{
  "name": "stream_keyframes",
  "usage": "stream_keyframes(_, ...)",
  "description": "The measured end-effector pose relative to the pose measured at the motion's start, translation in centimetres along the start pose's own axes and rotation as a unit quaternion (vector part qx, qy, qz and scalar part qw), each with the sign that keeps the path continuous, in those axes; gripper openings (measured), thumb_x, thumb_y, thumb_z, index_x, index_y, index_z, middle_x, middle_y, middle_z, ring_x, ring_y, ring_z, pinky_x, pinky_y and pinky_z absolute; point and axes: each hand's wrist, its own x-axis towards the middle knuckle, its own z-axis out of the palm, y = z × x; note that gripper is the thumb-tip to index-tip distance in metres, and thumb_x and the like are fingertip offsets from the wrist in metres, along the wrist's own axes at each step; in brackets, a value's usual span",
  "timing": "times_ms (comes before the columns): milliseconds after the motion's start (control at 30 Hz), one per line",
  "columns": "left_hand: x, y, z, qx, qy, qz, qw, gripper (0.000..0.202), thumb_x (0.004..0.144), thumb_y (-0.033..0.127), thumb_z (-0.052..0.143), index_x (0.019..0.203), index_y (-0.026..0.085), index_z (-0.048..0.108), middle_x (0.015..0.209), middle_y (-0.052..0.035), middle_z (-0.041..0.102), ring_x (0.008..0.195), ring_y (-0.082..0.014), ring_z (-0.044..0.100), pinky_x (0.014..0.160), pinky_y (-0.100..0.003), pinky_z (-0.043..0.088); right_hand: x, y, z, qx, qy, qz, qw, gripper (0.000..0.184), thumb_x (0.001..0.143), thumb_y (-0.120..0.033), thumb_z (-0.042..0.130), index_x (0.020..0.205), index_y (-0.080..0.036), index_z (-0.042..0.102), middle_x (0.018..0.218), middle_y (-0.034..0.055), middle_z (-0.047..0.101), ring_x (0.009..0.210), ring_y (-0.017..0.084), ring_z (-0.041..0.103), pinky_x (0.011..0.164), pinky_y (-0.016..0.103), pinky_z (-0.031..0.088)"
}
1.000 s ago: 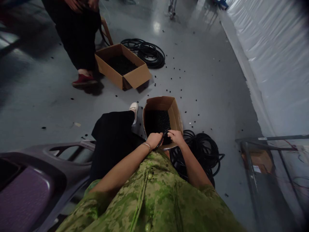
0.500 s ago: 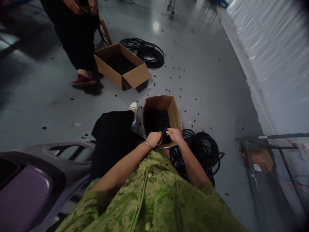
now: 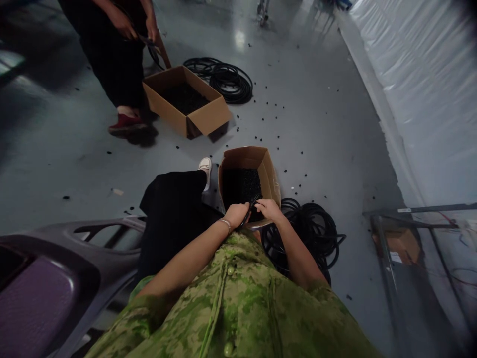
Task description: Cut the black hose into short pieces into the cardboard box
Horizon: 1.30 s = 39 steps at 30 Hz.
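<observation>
Over the near rim of a cardboard box [image 3: 272,179], my two hands work close together. My left hand [image 3: 237,215] is closed around a length of thin black hose [image 3: 246,217], which bends down toward my lap. The fingers of my right hand [image 3: 269,209] pinch a dark part just across from it, seemingly the same hose; a small tool there cannot be made out. Many small black pieces [image 3: 250,183] fill the bottom of the box. Beside my right forearm, a tangled coil of black hose [image 3: 311,228] lies on the floor.
A co-worker's hands [image 3: 126,27] hold a dark item above a second open box [image 3: 208,117] of black pieces. Another hose coil [image 3: 231,82] lies behind it. Black bits dot the floor. A purple-seated chair [image 3: 37,303] stands left, a metal frame [image 3: 421,211] right.
The co-worker's hands have come lower and nearer to the far box. My own hands keep almost the same place and grip; the view has shifted slightly.
</observation>
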Motion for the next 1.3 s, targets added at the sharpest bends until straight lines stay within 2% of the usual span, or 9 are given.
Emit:
stream_keyframes(233, 0.2, -0.2, 0.1, 0.016, 0.009, 0.01, 1.0, 0.029, 0.094, 0.025, 0.046, 0.11, 0.005, 0.06, 0.099, -0.0229, 0.073, 0.093, -0.0324, 0.072, 0.079, -0.038, 0.054, 0.4, -0.8, -0.5, -0.057, -0.007, 0.028, 0.998, 0.032, 0.095, -0.03, 0.049, 0.069, -0.02, 0.064, 0.071, -0.0004, 0.065, 0.072, 0.014, 0.056, 0.065, 0.021, 0.032)
stream_keyframes(500, -0.1, 0.2, -0.7, 0.013, 0.012, -0.006, 1.0, 0.031, 0.095, 0.025, 0.042, 0.11, 0.004, 0.06, 0.099, -0.0234, 0.073, 0.091, -0.0329, 0.073, 0.078, -0.039, 0.054, 0.8, 0.0, 0.5, 0.017, 0.033, 0.031, 0.999, 0.034, 0.094, -0.026, 0.045, 0.064, -0.018, 0.06, 0.064, -0.0013, 0.06, 0.065, 0.013, 0.052, 0.063, 0.021, 0.033)
stream_keyframes(700, -0.1, -0.4, -0.4, -0.001, 0.004, 0.018, 1.0, 0.034, 0.097, 0.028, 0.041, 0.116, 0.005, 0.057, 0.1, -0.0217, 0.073, 0.094, -0.0321, 0.073, 0.079, -0.038, 0.055, 0.7, -0.3, -1.1, -0.027, -0.043, -0.014, 0.999, 0.03, 0.093, -0.027, 0.052, 0.065, -0.019, 0.058, 0.065, -0.0017, 0.059, 0.067, 0.013, 0.053, 0.065, 0.021, 0.032)
stream_keyframes(800, 0.2, -0.6, -0.2, -0.001, 0.004, 0.017, 1.0, 0.03, 0.096, 0.027, 0.044, 0.112, 0.006, 0.059, 0.098, -0.0218, 0.073, 0.092, -0.0316, 0.073, 0.078, -0.037, 0.054, 0.7, -0.5, -1.5, -0.032, -0.053, -0.021, 0.998, 0.031, 0.093, -0.027, 0.052, 0.064, -0.019, 0.057, 0.064, -0.0016, 0.059, 0.065, 0.013, 0.053, 0.065, 0.021, 0.032)
stream_keyframes(1033, 0.1, -0.4, -0.3, -0.015, 0.03, -0.004, 0.999, 0.028, 0.096, 0.026, 0.045, 0.11, 0.006, 0.059, 0.097, -0.0222, 0.073, 0.092, -0.0311, 0.073, 0.079, -0.037, 0.054, 0.7, -0.4, 1.2, 0.025, -0.015, 0.0, 1.0, 0.033, 0.093, -0.025, 0.05, 0.061, -0.019, 0.056, 0.06, -0.002, 0.057, 0.063, 0.012, 0.051, 0.064, 0.021, 0.033)
stream_keyframes(1200, 0.1, -0.6, -0.2, -0.03, 0.014, -0.019, 0.999, 0.032, 0.098, 0.031, 0.041, 0.113, 0.01, 0.059, 0.101, -0.0199, 0.073, 0.095, -0.0297, 0.072, 0.079, -0.036, 0.054, 0.3, 0.6, 3.5, 0.085, -0.007, 0.072, 0.994, 0.033, 0.092, -0.026, 0.05, 0.06, -0.019, 0.058, 0.055, -0.0028, 0.056, 0.054, 0.01, 0.049, 0.059, 0.02, 0.034)
stream_keyframes(1300, 0.2, -0.8, -0.1, -0.043, 0.01, -0.036, 0.998, 0.031, 0.097, 0.033, 0.042, 0.114, 0.012, 0.058, 0.104, -0.0182, 0.073, 0.096, -0.0285, 0.072, 0.08, -0.034, 0.053, -0.4, 1.4, 4.6, 0.146, -0.012, 0.141, 0.979, 0.033, 0.09, -0.027, 0.051, 0.059, -0.018, 0.058, 0.05, -0.0044, 0.053, 0.047, 0.009, 0.046, 0.054, 0.019, 0.035)
